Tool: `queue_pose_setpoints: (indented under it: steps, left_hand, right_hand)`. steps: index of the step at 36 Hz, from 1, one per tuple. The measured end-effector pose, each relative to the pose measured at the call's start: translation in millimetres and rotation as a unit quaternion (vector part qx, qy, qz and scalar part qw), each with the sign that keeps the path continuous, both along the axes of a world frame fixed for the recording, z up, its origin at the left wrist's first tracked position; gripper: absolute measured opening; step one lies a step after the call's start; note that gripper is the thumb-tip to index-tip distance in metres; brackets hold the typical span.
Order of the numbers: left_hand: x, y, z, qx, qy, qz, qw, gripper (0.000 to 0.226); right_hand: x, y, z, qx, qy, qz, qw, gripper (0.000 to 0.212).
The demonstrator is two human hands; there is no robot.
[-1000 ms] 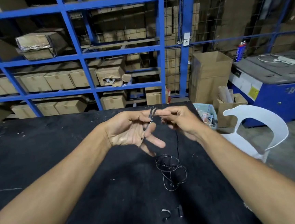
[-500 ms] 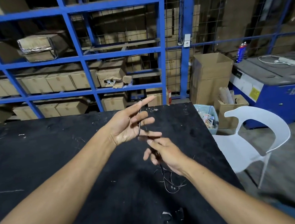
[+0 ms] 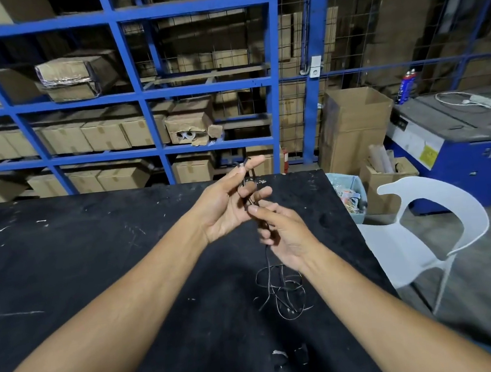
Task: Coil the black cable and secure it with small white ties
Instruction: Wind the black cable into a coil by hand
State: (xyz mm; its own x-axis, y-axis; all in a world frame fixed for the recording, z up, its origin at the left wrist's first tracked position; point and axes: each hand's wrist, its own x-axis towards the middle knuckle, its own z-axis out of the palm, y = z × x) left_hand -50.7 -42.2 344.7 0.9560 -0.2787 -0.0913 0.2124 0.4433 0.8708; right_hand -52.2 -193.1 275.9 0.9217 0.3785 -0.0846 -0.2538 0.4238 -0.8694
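From the head view, my left hand (image 3: pixel 225 205) is raised palm-up with its fingers loosely spread, and the cable (image 3: pixel 267 261) runs between the thumb tip and down across the middle fingers, so it is held lightly, not clenched. My right hand (image 3: pixel 284 235) sits just below those fingers, pinching the strand where it leaves them. To wind well, I judge I should keep the left fingers apart as a form, feed with the right under light tension, and lay each turn beside the last. The cable is thin, black and glossy; most of it lies below my right fingers in a loose tangle on the table (image 3: pixel 66 260), uncoiled. Two small ties (image 3: pixel 279 353) lie nearer me.
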Motion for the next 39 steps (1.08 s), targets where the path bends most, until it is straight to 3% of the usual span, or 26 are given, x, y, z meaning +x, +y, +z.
queue_pose_setpoints:
  steps: [4, 8, 14, 19, 27, 33, 36, 39]
  left_hand:
    - [3, 6, -4, -0.003, 0.006, 0.019, 1.0, 0.041]
    - [7, 16, -5, -0.013, 0.012, -0.022, 1.0, 0.04]
    - [8, 24, -4, -0.032, -0.002, -0.071, 0.997, 0.04]
    - [13, 25, 1, -0.038, -0.009, -0.029, 0.999, 0.041]
    - [15, 31, 3, 0.081, -0.012, -0.02, 0.996, 0.043]
    - [11, 33, -1, 0.214, -0.02, -0.048, 0.976, 0.041]
    - [6, 33, -4, 0.234, -0.009, -0.096, 0.967, 0.041]
    - [2, 30, -6, 0.244, 0.005, -0.136, 0.96, 0.04]
  right_hand:
    - [2, -12, 2, -0.097, -0.038, -0.017, 0.994, 0.021]
    - [-1, -21, -1, -0.181, -0.073, 0.003, 0.981, 0.024]
    - [-5, -31, -20, -0.09, -0.044, 0.003, 0.995, 0.032]
    - [-20, -24, -29, -0.219, -0.114, 0.005, 0.969, 0.029]
    - [-30, -26, -4, -0.318, -0.199, 0.027, 0.927, 0.024]
    - [-15, -41, 31, -0.447, -0.309, 0.039, 0.839, 0.014]
    - [-2, -50, 56, -0.495, -0.365, 0.037, 0.788, 0.005]
    - [13, -57, 77, -0.5, -0.404, 0.051, 0.764, 0.006]
